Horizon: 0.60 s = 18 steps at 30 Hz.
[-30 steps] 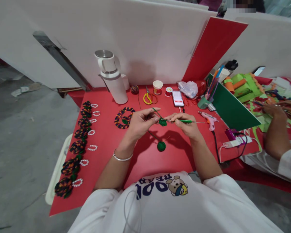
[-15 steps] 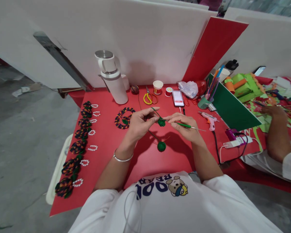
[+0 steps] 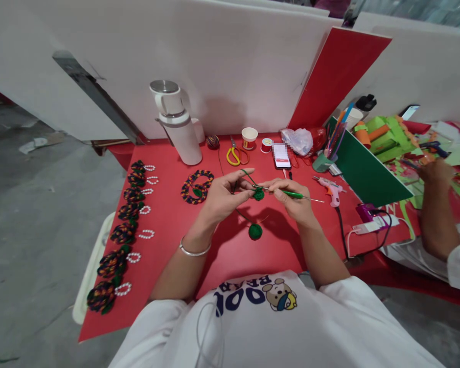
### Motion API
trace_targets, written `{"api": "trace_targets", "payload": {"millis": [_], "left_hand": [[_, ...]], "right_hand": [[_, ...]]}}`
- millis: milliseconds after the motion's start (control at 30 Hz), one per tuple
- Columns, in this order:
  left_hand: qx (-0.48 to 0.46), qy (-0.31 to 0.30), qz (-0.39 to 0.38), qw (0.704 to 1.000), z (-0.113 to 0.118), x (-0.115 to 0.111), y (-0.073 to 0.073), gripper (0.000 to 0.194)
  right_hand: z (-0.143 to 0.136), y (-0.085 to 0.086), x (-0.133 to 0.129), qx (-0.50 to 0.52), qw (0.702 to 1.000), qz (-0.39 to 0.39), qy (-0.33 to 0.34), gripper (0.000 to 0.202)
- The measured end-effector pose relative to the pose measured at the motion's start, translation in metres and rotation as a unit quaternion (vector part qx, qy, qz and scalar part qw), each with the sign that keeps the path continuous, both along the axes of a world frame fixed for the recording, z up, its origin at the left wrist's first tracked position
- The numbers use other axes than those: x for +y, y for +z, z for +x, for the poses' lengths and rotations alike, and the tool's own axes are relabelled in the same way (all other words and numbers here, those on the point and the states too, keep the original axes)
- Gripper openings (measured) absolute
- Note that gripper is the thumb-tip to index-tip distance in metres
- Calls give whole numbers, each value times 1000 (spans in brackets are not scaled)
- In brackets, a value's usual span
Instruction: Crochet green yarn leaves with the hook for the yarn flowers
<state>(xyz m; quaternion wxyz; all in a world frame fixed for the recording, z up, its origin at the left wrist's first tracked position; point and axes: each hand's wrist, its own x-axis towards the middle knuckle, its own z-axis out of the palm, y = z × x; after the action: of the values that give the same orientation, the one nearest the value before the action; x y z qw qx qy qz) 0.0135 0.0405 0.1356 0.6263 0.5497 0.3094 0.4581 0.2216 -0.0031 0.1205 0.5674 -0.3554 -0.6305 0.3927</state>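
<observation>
Mid-table, clear of edges (hook (image 3: pixel 291 194) gripped)

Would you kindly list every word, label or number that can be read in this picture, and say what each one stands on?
"BEAR": upside down on the white T-shirt, above a cartoon bear.
"OOL": large blue letters on the same shirt, upside down; the start is hidden by a fold.
Phone screen: blurred, not readable.
Small red tape roll: label too small to read.
No other text.
</observation>
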Motion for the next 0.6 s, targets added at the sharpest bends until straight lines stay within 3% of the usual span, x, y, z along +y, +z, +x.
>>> {"api": "trace_targets", "payload": {"millis": [300,600], "left_hand": [[-2,8,-5,1000,-2,1,2,52],[16,24,14,999,-3,1,3,46]], "right_hand": [[2,-9,4,23,1000,-14,-10,16],[4,-4,3,20,999,-18,29,15]]}}
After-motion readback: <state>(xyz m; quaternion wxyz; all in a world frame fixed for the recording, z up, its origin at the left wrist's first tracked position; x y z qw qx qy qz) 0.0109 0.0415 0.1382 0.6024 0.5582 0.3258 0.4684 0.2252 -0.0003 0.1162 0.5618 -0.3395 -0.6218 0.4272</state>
